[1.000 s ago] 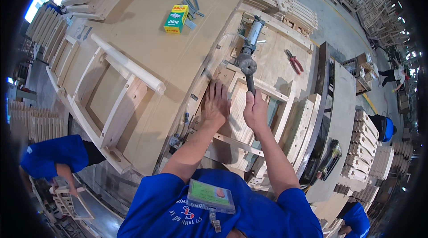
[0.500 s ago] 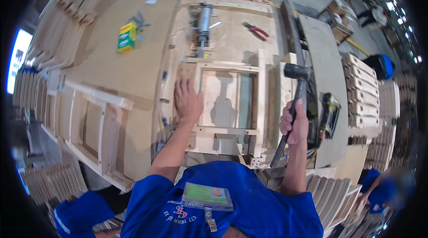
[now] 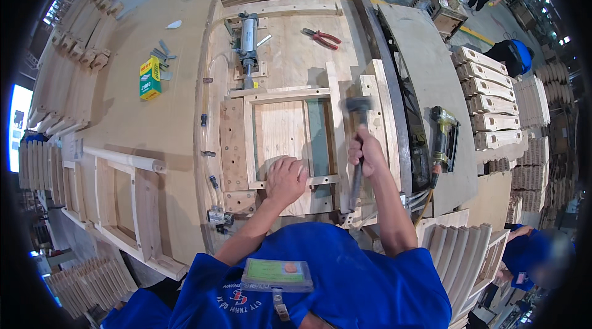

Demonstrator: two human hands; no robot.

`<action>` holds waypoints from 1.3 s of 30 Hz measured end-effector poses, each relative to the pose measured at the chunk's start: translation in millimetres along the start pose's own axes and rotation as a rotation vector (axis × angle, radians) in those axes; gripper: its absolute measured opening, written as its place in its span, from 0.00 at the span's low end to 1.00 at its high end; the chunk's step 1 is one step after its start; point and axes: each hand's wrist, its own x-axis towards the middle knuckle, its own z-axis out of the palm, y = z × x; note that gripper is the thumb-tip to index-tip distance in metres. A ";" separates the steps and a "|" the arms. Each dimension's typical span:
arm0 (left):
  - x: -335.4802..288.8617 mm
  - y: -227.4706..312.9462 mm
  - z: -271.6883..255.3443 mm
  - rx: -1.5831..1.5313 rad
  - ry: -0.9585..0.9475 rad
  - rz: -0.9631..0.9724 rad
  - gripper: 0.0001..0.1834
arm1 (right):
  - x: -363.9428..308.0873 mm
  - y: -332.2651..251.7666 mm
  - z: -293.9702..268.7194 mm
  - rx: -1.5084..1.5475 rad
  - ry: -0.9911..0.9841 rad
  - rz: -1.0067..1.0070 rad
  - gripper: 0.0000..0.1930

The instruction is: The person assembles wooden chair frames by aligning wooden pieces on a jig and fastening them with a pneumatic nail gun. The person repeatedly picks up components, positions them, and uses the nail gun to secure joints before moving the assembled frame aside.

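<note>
A rectangular wooden frame (image 3: 250, 138) lies on the workbench, with a clear strip of greenish surface showing inside its right part. My left hand (image 3: 287, 180) rests over the frame's near rail, fingers pointing away from me and holding nothing. In my right hand (image 3: 366, 153) is a hammer (image 3: 357, 106) with a dark head and dark handle, gripped around the handle. Its head, slightly blurred, hovers right of the frame, by an upright wooden strip (image 3: 335, 107). Beyond the frame's far rail sits a pneumatic cylinder (image 3: 248, 39).
Red-handled pliers (image 3: 322, 39) lie farther back. A yellow-green box (image 3: 150, 78) stands on the left board beside metal pieces. A nail gun (image 3: 443, 138) lies to the right. Another wooden frame (image 3: 139, 205) is at left. Stacked slats surround the bench; co-workers stand nearby.
My left hand has moved from the frame's left side to its near rail. The hammer has swung left, closer to the frame. The whole view has shifted a little.
</note>
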 end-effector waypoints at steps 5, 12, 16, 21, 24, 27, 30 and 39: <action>-10.0 0.0 -0.5 0.001 -0.036 -0.048 0.15 | -51.0 -46.8 -36.2 -0.047 -0.028 -0.224 0.18; -4.1 -1.8 2.4 -0.006 -0.059 -0.012 0.15 | -14.2 -43.8 -73.6 -1.429 0.629 -0.787 0.19; -4.4 -0.7 2.2 -0.020 -0.063 -0.013 0.15 | 3.5 -23.7 -69.6 -1.517 0.743 -0.773 0.17; -5.5 -0.9 -0.1 -0.023 -0.082 -0.046 0.15 | 0.5 -24.1 -62.5 -1.777 0.842 -0.928 0.16; -7.9 -1.9 -1.5 -0.026 -0.087 -0.069 0.15 | -10.0 -37.5 -73.3 -1.643 0.749 -0.985 0.18; -9.3 -2.5 -1.7 -0.021 -0.090 -0.089 0.16 | -22.7 -75.9 -99.8 -1.607 1.055 -1.121 0.21; -7.7 -2.0 -0.7 -0.045 -0.109 -0.091 0.17 | -29.2 -105.3 -139.9 -1.634 1.151 -1.069 0.25; -6.9 -1.9 -1.8 -0.063 -0.027 -0.032 0.15 | -8.0 -121.3 -167.6 -1.766 1.037 -0.915 0.34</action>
